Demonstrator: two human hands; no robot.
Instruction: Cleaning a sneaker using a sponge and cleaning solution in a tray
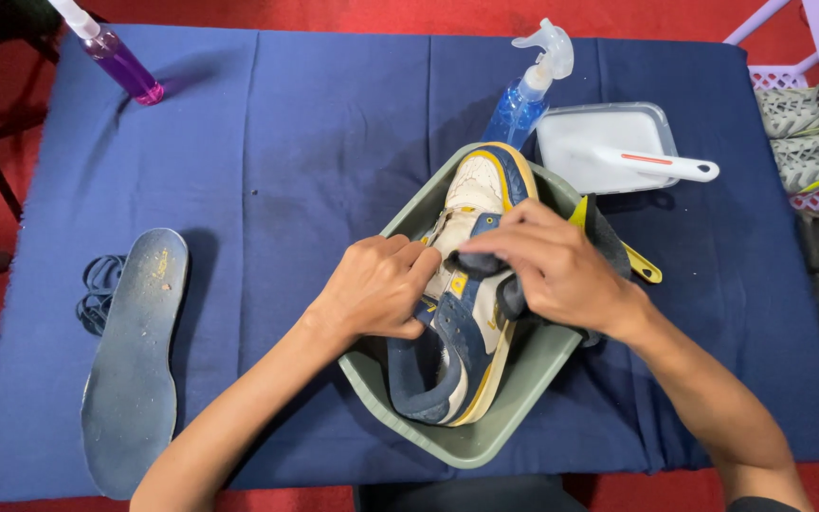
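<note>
One green basin [523,379] sits on the blue cloth [315,142], with one sneaker [471,322] in it. Your left hand [376,289] grips the sneaker; your right hand [556,265] clenches a dark cloth [485,258] against it. Left of the basin lies one insole [135,370]; behind the basin are two spray bottles [528,95] and one white brush [661,166].

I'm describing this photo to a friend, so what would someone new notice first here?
First, the two hands at centre: the left hand and right hand both grip a worn navy, white and yellow sneaker sitting in a green basin on a blue cloth. Next, a dusty grey insole lies at the left, beside dark laces. A blue spray bottle stands behind the basin.
</note>
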